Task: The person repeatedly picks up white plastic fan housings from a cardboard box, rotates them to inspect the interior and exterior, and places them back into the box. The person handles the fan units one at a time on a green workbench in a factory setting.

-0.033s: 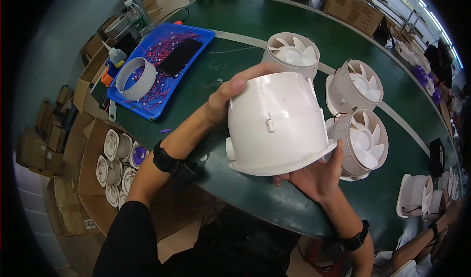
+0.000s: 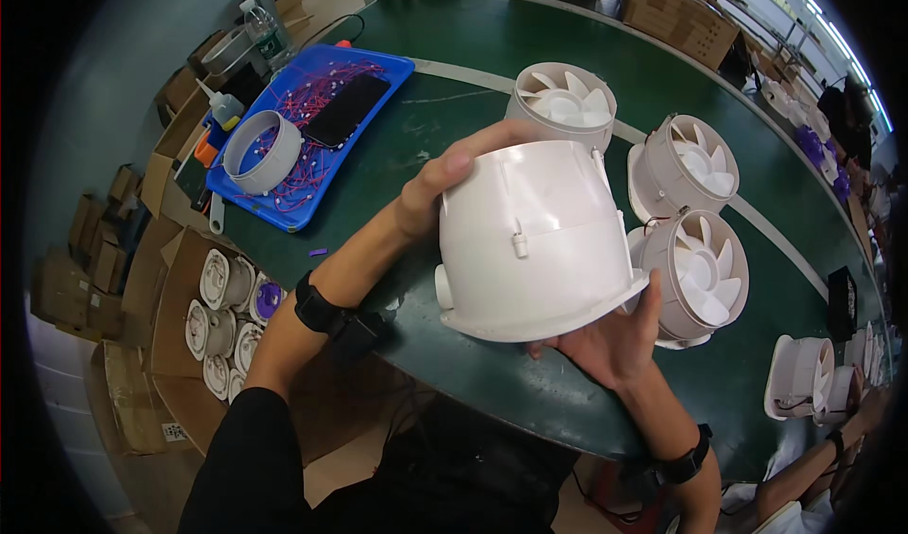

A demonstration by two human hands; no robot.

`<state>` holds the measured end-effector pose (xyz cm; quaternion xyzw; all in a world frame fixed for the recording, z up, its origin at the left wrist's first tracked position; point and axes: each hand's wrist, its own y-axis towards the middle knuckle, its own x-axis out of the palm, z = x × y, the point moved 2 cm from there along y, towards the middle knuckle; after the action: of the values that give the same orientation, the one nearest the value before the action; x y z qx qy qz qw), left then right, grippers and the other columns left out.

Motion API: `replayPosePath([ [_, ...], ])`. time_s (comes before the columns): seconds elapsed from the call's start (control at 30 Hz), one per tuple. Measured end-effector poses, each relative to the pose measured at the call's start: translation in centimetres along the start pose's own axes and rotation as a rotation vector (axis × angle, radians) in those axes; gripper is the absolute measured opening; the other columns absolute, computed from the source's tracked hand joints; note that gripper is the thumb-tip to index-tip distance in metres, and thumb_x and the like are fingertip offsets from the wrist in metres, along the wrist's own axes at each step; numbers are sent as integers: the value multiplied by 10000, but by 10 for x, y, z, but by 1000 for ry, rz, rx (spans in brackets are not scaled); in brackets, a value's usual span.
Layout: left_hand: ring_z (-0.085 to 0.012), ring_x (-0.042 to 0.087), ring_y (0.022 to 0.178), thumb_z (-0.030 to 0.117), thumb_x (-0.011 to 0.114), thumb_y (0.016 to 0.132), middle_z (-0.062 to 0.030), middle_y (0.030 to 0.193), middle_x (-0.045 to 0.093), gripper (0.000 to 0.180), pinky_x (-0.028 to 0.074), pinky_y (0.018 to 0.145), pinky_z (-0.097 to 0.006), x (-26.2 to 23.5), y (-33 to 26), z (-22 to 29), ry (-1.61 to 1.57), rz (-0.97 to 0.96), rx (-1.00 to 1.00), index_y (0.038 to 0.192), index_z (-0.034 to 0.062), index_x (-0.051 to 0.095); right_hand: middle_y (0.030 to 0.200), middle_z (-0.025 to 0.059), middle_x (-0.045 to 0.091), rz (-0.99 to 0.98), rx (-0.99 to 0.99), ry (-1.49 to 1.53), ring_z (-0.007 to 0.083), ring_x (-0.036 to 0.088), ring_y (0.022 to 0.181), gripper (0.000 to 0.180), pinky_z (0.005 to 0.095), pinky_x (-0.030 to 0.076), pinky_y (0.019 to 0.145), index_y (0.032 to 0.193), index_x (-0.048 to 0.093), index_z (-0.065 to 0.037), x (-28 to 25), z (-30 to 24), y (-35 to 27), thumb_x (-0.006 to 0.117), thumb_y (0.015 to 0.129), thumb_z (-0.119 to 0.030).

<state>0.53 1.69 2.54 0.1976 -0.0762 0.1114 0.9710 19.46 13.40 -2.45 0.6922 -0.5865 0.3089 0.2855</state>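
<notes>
A white round plastic fan housing (image 2: 539, 250) is held up in front of me above the green table, its wide flange turned down toward me. My left hand (image 2: 452, 173) wraps round the upper left rim, its far fingers hidden behind the housing. Below, my right hand (image 2: 610, 347) supports the flange at the lower right, with the thumb up along its edge and other fingers partly hidden underneath. Just beyond and to the right are finished-looking fan units with white blades: one fan (image 2: 567, 104) behind, another fan (image 2: 700, 165) farther right, and a third fan (image 2: 700, 269) beside my right hand.
A blue tray (image 2: 303, 214) at the left holds red wires, a black phone (image 2: 350, 110) and a white ring (image 2: 265, 153). A carton (image 2: 180, 331) of fan parts stands below the table's left edge. Another person's arm (image 2: 804, 468) reaches in at the right, near more fans (image 2: 804, 373).
The fan housing has tipped very slightly between my hands, its flange edge sitting a little lower. Nothing else has visibly moved.
</notes>
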Motion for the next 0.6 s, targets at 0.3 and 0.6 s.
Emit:
replayPosePath([
  [0.3,-294,428,1297,720,621,726,-202,1409,399,1050,327,1104,-402,5,6,-2,-145,82,52,1431,12,302,1375,164,436,166,-124,-134,377,534,1064,1033,503,457,778,1450,315,-132,4,-5,-3,305,743,-886],
  [0.6,-261,394,1322,678,625,741,-153,1418,392,1030,327,1108,-384,7,-4,-12,-155,217,-153,1468,43,265,1354,208,438,30,-49,-7,360,515,1116,1021,484,492,797,1465,250,-78,-1,-9,2,95,810,-847],
])
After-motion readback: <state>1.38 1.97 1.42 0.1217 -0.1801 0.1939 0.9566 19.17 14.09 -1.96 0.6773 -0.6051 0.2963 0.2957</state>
